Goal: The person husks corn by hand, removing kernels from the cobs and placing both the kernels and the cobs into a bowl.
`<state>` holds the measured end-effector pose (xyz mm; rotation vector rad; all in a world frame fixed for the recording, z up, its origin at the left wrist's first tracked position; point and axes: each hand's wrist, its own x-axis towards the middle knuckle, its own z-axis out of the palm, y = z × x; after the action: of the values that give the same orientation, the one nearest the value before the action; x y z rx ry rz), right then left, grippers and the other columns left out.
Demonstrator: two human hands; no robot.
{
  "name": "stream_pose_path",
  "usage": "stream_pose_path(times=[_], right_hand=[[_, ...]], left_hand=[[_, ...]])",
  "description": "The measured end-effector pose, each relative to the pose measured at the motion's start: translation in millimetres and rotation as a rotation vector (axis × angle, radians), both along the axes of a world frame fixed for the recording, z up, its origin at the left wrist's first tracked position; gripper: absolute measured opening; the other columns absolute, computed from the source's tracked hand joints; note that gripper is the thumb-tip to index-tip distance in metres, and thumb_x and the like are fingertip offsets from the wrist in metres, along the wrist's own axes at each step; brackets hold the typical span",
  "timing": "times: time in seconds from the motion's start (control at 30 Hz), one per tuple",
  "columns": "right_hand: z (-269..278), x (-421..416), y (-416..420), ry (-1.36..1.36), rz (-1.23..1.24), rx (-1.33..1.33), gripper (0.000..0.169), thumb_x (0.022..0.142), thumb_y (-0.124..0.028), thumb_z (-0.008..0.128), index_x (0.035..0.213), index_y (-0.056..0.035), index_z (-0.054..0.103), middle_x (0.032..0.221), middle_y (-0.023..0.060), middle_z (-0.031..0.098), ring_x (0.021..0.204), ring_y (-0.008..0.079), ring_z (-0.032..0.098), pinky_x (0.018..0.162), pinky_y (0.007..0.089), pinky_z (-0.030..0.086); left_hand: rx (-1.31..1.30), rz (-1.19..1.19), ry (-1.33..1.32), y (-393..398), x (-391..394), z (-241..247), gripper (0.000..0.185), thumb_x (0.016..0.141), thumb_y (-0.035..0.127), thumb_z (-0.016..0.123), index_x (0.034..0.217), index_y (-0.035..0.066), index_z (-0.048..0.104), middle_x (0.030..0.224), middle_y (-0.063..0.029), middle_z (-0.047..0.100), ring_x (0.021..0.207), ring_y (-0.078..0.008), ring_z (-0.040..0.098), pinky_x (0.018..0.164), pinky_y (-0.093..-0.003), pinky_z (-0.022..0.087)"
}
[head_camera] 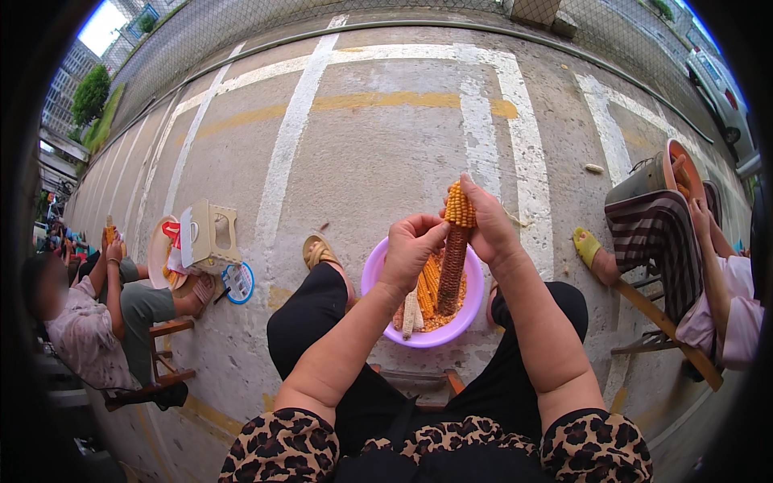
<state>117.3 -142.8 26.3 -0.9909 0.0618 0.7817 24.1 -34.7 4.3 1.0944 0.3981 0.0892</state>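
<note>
Both my hands are on one corn cob [453,265], held upright over a purple plastic basin [369,265]. Yellow kernels remain at its upper end, while the lower part is a bare reddish-brown cob. My right hand [490,226] wraps around the kernel-covered upper end. My left hand [413,244] pinches with thumb and fingers at the border between kernels and bare cob. In the basin lie several yellow corn ears [428,287], loose kernels [439,321] and a whitish bare cob [409,315].
A seated person [99,320] at left holds corn beside a shallow basin [156,253], a plastic folding stool [211,232] and a round fan [239,282]. Another person [724,296] sits at right with an orange basin [671,172]. A stray cob [594,168] lies on the concrete.
</note>
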Motion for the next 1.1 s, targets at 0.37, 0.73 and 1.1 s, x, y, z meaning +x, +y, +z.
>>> stream_pose_path(times=[0.37,0.73,1.1], right_hand=[[7.5,16.2,-17.0,-0.048,-0.047,-0.041,0.032,0.09,-0.037,0.052,0.094,-0.0055,0.051,0.079,0.0063,0.057,0.069,0.0177,0.059,0.057,0.0311,0.048],[2.0,12.6,-11.4,-0.052,-0.094,-0.073,0.027,0.087,-0.032,0.06,0.09,-0.0068,0.049,0.074,0.002,0.051,0.064,0.0117,0.052,0.056,0.0262,0.045],[-10.2,-4.1,6.0,-0.005,0.023,0.012,0.029,0.089,-0.032,0.057,0.093,-0.005,0.049,0.079,0.0051,0.054,0.069,0.0129,0.054,0.061,0.0261,0.047]], left_hand=[[0.913,-0.338,0.114,-6.8,-3.6,-40.2,0.015,0.078,0.013,0.062,0.078,-0.002,0.061,0.066,-0.0077,0.061,0.06,-0.0149,0.059,0.057,-0.0287,0.046],[0.456,-0.018,-0.044,-7.4,4.4,-10.7,0.015,0.087,0.014,0.059,0.087,-0.001,0.062,0.073,-0.0038,0.064,0.066,-0.0079,0.058,0.061,-0.0229,0.047],[0.131,0.033,0.012,-1.2,-0.9,-1.3,0.016,0.083,0.015,0.067,0.083,-0.001,0.061,0.075,-0.0038,0.064,0.066,-0.0068,0.058,0.06,-0.0197,0.048]])
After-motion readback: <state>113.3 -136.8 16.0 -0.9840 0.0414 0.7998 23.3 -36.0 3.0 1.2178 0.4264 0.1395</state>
